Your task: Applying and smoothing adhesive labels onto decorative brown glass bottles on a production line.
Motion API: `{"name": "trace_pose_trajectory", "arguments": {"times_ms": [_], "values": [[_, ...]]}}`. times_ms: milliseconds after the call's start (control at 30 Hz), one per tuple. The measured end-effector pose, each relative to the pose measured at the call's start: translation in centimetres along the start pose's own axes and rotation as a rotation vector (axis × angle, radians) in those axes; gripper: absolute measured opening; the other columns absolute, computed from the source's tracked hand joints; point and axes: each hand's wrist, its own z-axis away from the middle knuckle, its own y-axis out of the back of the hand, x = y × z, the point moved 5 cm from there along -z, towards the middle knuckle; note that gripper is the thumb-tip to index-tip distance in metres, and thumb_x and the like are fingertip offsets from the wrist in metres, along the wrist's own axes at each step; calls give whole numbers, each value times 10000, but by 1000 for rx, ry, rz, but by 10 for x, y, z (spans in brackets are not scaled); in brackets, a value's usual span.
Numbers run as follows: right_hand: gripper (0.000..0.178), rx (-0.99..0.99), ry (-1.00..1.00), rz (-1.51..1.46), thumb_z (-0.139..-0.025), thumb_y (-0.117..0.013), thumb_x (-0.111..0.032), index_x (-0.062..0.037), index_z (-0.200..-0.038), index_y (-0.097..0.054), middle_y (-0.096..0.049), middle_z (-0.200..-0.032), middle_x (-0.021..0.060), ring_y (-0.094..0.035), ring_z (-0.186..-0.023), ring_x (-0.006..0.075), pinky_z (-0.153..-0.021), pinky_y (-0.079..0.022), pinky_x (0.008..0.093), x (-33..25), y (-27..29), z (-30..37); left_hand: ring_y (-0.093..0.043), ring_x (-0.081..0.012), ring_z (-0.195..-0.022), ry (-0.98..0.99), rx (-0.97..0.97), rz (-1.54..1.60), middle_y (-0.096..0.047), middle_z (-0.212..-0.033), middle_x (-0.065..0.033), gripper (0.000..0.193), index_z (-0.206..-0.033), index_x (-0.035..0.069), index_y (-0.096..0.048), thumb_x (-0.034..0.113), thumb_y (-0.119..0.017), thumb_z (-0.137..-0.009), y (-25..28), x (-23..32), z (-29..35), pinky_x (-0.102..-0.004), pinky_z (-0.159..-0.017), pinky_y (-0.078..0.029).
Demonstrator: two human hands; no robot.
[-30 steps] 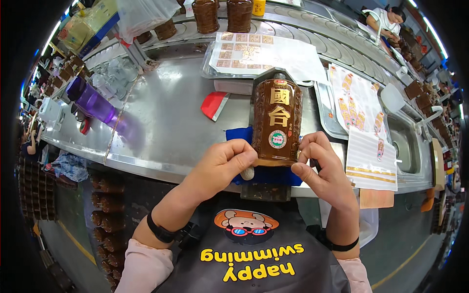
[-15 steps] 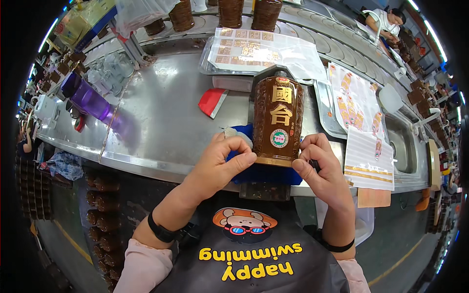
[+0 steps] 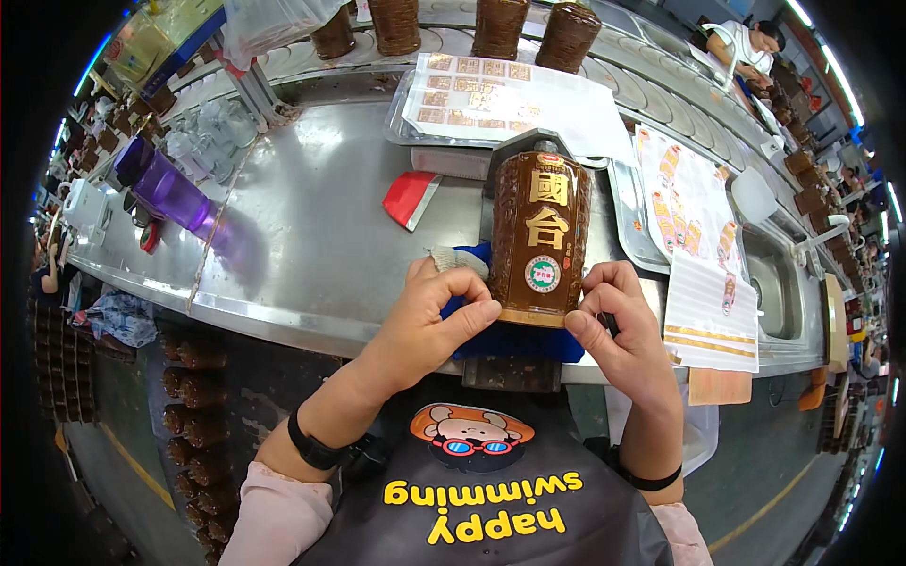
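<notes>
A brown glass bottle (image 3: pixel 540 226) with gold characters and a round green-and-white label lies in front of me, its neck pointing away. Across its base end runs a thin gold strip (image 3: pixel 534 319). My left hand (image 3: pixel 442 309) pinches the strip's left end between thumb and finger, against the bottle. At the other end my right hand (image 3: pixel 615 307) is closed in the same way, its fingertips at the strip's right end. A small dark thing shows among the right fingers, too hidden to name. Blue cloth (image 3: pixel 528 343) lies beneath the bottle, over a dark support (image 3: pixel 510 374).
A label sheet (image 3: pixel 491 99) lies on a tray beyond the bottle. More label sheets (image 3: pixel 679 189) are at right, before a sink (image 3: pixel 779 292). A red-and-silver packet (image 3: pixel 410 200) and purple bottle (image 3: pixel 170 189) stand left. Brown bottles (image 3: pixel 500 28) ride a conveyor behind.
The brown bottles on the conveyor have moved to the right. Both hands keep nearly the same pinch at the gold strip, and the bottle looks shifted only slightly.
</notes>
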Motion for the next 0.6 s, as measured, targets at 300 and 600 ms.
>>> {"name": "trace_pose_trajectory", "arguments": {"times_ms": [300, 600], "values": [[207, 38, -17, -2, -839, -692, -154, 6, -800, -567, -472, -981, 139, -488, -957, 261, -815, -418, 335, -2, 0, 0, -415, -252, -1045, -3, -10, -7, -580, -982, -64, 168, -845, 92, -623, 254, -665, -862, -1, -2, -1, -370, -980, -285], [196, 38, 25, 24, -835, -696, -140, 5, -810, -566, -472, -990, 137, -488, -950, 252, -801, -419, 326, -3, 1, 0, -401, -247, -1058, 31, -9, 34, -571, -988, -64, 177, -857, 98, -627, 271, -660, -875, -1, -2, 1, -360, -974, -285]]}}
